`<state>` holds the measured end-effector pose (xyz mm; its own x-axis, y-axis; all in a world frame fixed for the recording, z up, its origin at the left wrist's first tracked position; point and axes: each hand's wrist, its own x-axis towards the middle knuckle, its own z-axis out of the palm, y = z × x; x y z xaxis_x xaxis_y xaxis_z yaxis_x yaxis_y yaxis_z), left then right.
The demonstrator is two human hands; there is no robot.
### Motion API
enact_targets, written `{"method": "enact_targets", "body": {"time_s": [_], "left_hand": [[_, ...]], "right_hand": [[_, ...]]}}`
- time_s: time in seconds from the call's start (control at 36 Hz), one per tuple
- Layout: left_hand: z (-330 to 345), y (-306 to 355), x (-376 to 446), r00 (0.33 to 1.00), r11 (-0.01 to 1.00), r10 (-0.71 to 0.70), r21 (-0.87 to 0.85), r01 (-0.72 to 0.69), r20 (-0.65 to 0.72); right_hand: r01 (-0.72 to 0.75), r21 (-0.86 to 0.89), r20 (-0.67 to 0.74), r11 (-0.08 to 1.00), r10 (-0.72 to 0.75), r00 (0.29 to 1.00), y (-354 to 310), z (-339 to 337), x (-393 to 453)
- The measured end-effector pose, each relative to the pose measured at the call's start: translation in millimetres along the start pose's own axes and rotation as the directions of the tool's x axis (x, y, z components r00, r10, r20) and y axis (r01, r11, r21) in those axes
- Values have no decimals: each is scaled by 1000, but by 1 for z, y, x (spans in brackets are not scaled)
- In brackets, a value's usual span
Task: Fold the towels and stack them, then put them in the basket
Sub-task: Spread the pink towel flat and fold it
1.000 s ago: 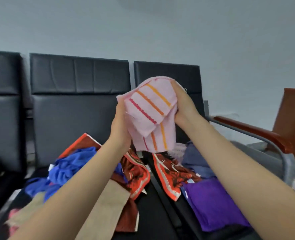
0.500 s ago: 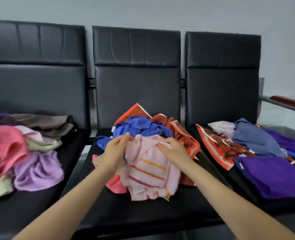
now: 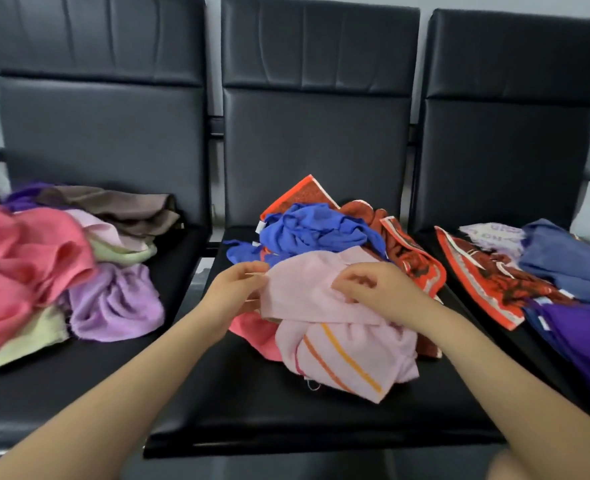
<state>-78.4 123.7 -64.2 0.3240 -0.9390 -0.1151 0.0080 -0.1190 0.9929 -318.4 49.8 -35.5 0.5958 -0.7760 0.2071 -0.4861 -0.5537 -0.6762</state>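
Spanning the view, seats: three black padded leatherette chairs (image 3: 317, 133) joined in a row, smooth and slightly creased, each seat serving as a surface for cloth.
Left heap: soft crumpled terry towels in coral pink, lilac, pale green and brown (image 3: 61, 265) on the left seat, none folded.
Right heap: deep purple, slate blue and red patterned cloths (image 3: 543, 282) spread loosely on the right seat, well apart from the hands.
Middle heap: royal blue crumpled cloth (image 3: 314, 230) over an orange-red patterned towel (image 3: 411, 258), behind the work.
Task piece: pale pink terry towel with orange and red stripes (image 3: 342, 344), now down on the middle seat in front of that heap, upper part doubled over, striped end trailing toward the seat edge.
Change: lifted high before the chair backs a second ago, lowered since onto the seat and partly opened out.
Meaning: judged as the start of the first fold; no stack made yet, no basket in view.
Left hand (image 3: 234, 292): fingers pinching the towel's left edge.
Right hand (image 3: 380, 289): fingers curled, nipping the pink cloth near its upper middle.
Handling: limp, nappy fabric, likely to slump unless smoothed flat before creasing.
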Motion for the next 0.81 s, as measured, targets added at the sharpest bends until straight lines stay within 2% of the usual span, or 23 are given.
{"method": "enact_targets", "body": {"time_s": [0.06, 0.11, 0.17, 0.25, 0.31, 0.36, 0.47, 0.56, 0.61, 0.72, 0.81], "left_hand": [[0, -2, 1, 999, 1000, -29, 8, 29, 30], [3, -6, 3, 995, 996, -75, 42, 72, 68], [6, -8, 3, 987, 992, -99, 89, 88, 125], [13, -6, 4, 978, 992, -118, 73, 107, 169], [16, 0, 7, 990, 992, -125, 23, 124, 62], [16, 6, 10, 993, 984, -112, -142, 104, -46], [10, 14, 12, 998, 894, -51, -444, 61, 34], [12, 25, 8, 995, 843, -4, -535, 56, 98], [16, 32, 3, 996, 839, 16, -543, 33, 85], [19, 36, 1, 999, 858, 13, -513, 8, 37], [17, 41, 2, 992, 894, 6, -444, -60, -123]], "right_hand": [[24, 42, -106, 999, -20, 994, -1, 1, 6], [66, -30, -247, 997, -71, 966, 2, 1, 17], [25, -95, -298, 995, -53, 953, 7, 0, 30], [-176, -79, -207, 981, 157, 966, 11, 0, 38], [-257, -95, -89, 962, 249, 964, 11, 2, 35], [-256, -112, -36, 960, 253, 967, 13, 2, 31], [-196, 103, 27, 975, 195, 981, 20, -7, 22], [-176, 246, 88, 953, 159, 983, 23, -15, 14], [-180, 308, 98, 934, 157, 983, 28, -20, 11], [-229, 343, -69, 911, 268, 961, 32, -26, 5], [-198, 468, -267, 861, 351, 897, 31, -37, 0]]}}
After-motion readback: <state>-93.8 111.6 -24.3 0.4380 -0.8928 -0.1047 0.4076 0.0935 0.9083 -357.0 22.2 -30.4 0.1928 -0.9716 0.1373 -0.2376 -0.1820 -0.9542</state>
